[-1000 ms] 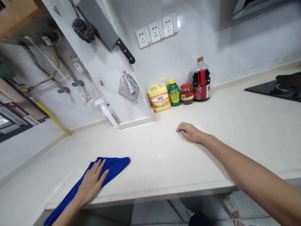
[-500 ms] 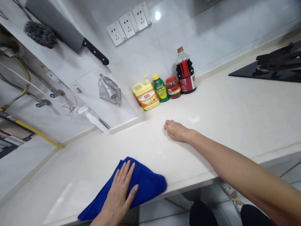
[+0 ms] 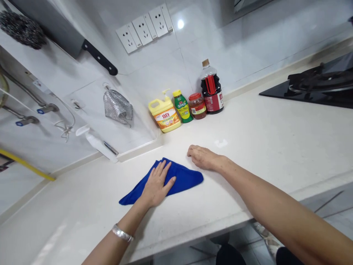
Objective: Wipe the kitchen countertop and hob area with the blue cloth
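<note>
My left hand [image 3: 156, 186] lies flat, fingers stretched out, on top of a folded blue cloth [image 3: 184, 179]. The cloth rests on the white countertop [image 3: 242, 147], its long edge facing me and its corners reaching out to both sides of the hand. Just right of the cloth, my right hand [image 3: 203, 157] rests on the counter with its fingers curled in. No object shows in it. Behind the hands stand a yellow dish soap bottle [image 3: 165, 117], a green sauce bottle [image 3: 182, 107], a red-lidded jar [image 3: 198, 106] and a large dark sauce bottle [image 3: 211, 92].
A black gas stove [image 3: 317, 86] sits at the right. On the left wall hang a cleaver [image 3: 99, 57], a steel scrubber [image 3: 22, 29] and a silvery mesh cloth [image 3: 118, 106]. A white spray bottle [image 3: 100, 145] stands near a low ledge. Sockets [image 3: 143, 30] are on the back wall.
My left hand has slid the blue cloth away from the counter's front edge, toward the wall and slightly right. My right hand stays in nearly the same place, curled on the counter.
</note>
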The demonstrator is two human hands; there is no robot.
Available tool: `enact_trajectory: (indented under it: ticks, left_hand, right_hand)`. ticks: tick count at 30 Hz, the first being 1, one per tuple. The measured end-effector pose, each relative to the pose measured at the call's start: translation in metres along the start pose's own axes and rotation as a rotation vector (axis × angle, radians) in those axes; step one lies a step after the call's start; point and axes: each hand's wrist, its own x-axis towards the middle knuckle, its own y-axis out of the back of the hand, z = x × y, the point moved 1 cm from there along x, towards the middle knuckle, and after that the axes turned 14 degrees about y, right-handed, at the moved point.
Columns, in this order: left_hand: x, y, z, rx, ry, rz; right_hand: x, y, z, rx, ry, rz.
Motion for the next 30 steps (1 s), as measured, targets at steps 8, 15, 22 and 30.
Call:
enact_trajectory:
  ticks: [8, 15, 22, 30]
  left_hand:
    - [0.068, -0.004, -0.026, 0.004, 0.156, 0.026]
    - [0.111, -0.001, -0.048, -0.026, 0.288, 0.048]
    - [0.109, -0.004, -0.079, -0.03, 0.295, 0.046]
    - [0.046, 0.009, -0.186, 0.053, 0.447, 0.148]
  right_hand:
    - [-0.002, 0.003, 0.002, 0.01, 0.033, 0.001]
    - [-0.005, 0.004, 0.018, 0.023, 0.145, 0.026]
    - [-0.008, 0.0, 0.024, 0.061, 0.183, 0.065]
    - [-0.012, -0.006, 0.028, 0.079, 0.22, 0.088]
